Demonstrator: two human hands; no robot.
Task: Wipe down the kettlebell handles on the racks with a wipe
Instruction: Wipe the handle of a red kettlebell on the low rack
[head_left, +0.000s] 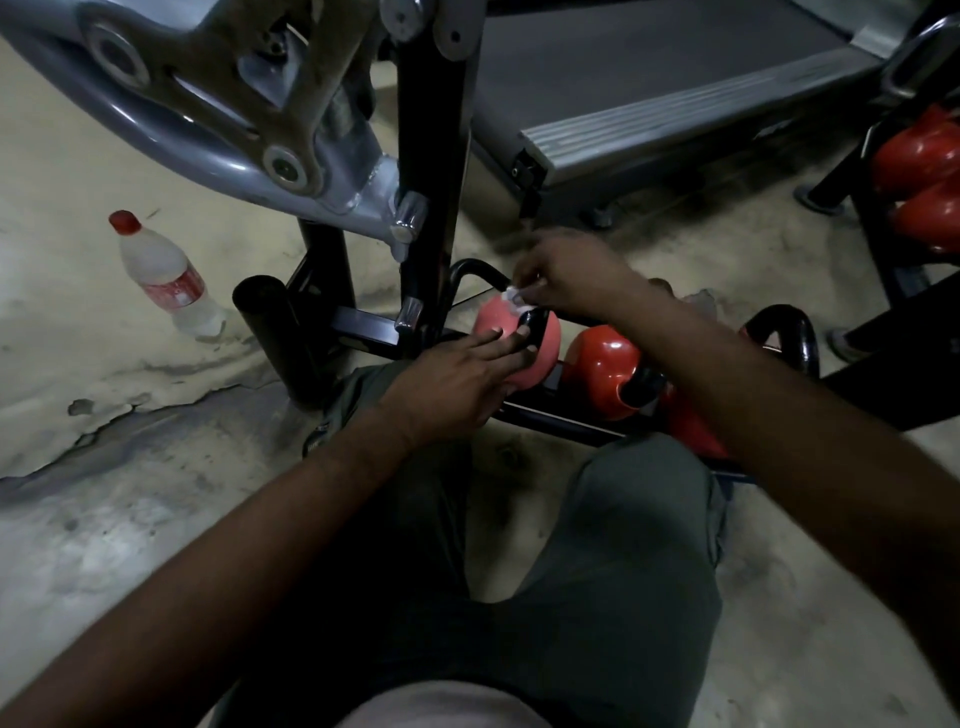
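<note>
Kettlebell handle: black, on the pale red kettlebell at the left end of a low floor rack; its top is being wiped.
Risk, coverage: the wipe is small and bunched, so the handle's underside and sides could be missed.
Risk, movement: the round kettlebell could probably roll on the rails if the steadying touch is lifted, and fingers could be caught against its neighbour.
Rack contents: the pale kettlebell, a glossy red kettlebell just beside it, and at least one more, partly hidden by the right forearm.
Left hand: laid on the pale kettlebell's body with fingers straight; nothing is gripped.
Right hand: fingers pinched round the wipe, held to the handle.
Bottle: plastic, red-capped, stood on the floor well apart to the left; its contents cannot be told.
Wipe: white, mostly covered by fingers.
</note>
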